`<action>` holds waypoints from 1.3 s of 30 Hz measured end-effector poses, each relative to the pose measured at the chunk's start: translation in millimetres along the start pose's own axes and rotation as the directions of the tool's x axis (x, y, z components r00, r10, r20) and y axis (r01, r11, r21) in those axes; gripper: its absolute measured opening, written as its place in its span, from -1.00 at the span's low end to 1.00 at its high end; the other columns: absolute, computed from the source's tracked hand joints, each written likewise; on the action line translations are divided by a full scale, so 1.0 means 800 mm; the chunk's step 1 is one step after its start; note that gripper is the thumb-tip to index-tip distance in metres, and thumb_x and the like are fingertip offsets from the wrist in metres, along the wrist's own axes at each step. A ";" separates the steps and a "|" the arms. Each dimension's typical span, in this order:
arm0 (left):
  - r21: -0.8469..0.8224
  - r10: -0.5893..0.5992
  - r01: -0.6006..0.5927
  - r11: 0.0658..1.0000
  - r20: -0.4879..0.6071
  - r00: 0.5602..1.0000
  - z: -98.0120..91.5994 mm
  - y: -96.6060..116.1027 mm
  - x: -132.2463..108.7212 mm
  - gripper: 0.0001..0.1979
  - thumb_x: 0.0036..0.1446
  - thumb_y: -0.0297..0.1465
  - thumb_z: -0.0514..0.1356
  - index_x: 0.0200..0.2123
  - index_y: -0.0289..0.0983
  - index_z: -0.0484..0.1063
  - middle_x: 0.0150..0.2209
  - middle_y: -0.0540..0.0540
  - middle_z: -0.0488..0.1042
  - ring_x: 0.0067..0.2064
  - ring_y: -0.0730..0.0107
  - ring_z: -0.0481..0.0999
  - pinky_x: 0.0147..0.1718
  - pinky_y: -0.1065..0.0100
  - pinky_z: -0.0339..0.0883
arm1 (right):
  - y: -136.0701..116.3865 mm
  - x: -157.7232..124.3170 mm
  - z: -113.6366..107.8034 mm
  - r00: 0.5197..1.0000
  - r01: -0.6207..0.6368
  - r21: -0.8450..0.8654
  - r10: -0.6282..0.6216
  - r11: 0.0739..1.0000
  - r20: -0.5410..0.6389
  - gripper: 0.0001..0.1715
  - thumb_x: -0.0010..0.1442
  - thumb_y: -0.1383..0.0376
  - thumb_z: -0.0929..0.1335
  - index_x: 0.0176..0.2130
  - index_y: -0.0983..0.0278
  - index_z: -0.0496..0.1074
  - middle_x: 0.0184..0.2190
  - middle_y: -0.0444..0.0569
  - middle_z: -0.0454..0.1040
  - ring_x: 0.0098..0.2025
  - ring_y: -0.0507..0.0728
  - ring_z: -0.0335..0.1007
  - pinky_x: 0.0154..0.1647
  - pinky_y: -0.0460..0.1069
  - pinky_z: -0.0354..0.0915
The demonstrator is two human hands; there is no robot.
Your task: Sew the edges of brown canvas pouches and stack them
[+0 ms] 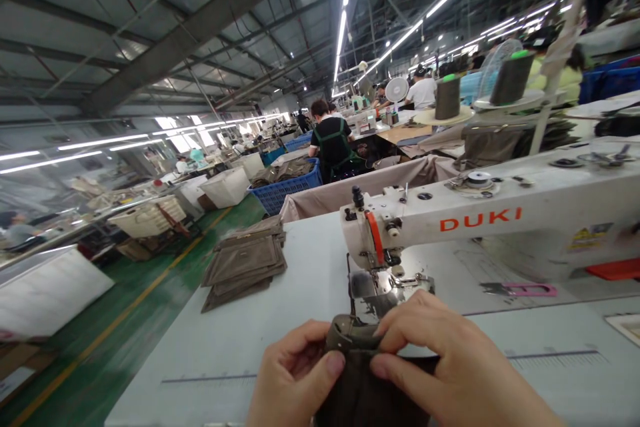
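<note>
Dark olive canvas piece (370,390) at the bottom centre of the frame, its folded upper edge (351,333) just in front of the presser foot (385,287) and not clearly touching it, the rest hanging out of view past the lower frame edge. Left hand (295,373) at the lower centre, grip clenched on the fold, thumb across the front. Right hand (450,353) just to the right, grip also clenched on the same fold, fingers curled over the top and nearly meeting the left thumb. Directly above, the white DUKI sewing machine (480,220), its arm running to the right edge of the frame, with a red-orange take-up cover (375,237) on the head. Pale grey worktop (200,367) beneath the machine and hands, a stack of olive fabric pieces (243,263) lying on it left of the machine. Two dark thread cones (447,99) (511,78) on stands at the upper right. Beyond the worktop, a blue plastic crate (285,193) heaped with fabric, white bins (227,187) along the green floor (125,287), and a co-worker (333,147) in a black top and green apron, back turned, at the upper centre.
</note>
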State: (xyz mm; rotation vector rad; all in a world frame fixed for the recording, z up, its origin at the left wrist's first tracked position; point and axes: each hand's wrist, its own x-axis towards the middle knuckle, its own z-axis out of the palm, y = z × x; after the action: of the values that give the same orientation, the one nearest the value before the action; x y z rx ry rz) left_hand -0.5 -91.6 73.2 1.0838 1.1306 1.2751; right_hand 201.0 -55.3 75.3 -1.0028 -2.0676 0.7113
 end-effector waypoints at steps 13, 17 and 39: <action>-0.118 -0.114 0.098 0.988 -0.133 0.985 0.007 -0.004 -0.004 -0.65 -0.26 -0.23 0.52 -0.40 -0.29 0.61 -0.48 -0.04 0.56 -0.41 0.43 0.50 -0.39 0.51 0.35 | 0.001 -0.004 0.009 0.993 -0.121 -0.002 0.121 0.993 -0.001 -0.91 0.07 0.31 0.40 -0.45 0.17 0.40 -0.40 -0.12 0.41 -0.34 0.12 0.37 -0.34 -0.01 0.28; -0.117 -0.164 0.155 0.981 -0.077 0.983 0.000 -0.009 -0.004 -0.66 -0.19 -0.21 0.50 -0.37 -0.28 0.58 -0.44 -0.06 0.58 -0.43 0.43 0.49 -0.40 0.48 0.33 | -0.005 -0.001 0.008 0.993 -0.117 -0.015 0.117 0.993 -0.025 -0.82 -0.01 0.43 0.40 -0.44 0.18 0.34 -0.41 -0.16 0.41 -0.37 0.10 0.36 -0.37 -0.04 0.27; 0.871 0.199 -0.377 0.317 0.327 0.924 0.014 -0.101 0.232 -0.78 0.19 -0.51 0.16 -0.09 -0.26 0.46 -0.04 -0.23 0.46 0.06 0.05 0.38 0.05 0.10 0.23 | 0.158 0.055 0.053 0.924 0.362 -0.511 -0.227 0.780 0.308 -0.81 0.21 0.53 0.32 -0.32 0.28 0.46 -0.31 -0.03 0.48 -0.21 0.15 0.41 -0.16 0.01 0.34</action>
State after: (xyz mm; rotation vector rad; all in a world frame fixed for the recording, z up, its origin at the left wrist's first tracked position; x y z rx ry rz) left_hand 17.5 92.6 -8.5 2.3104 1.6282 0.6623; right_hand 201.9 43.1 -25.0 -0.8831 -2.6487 0.0348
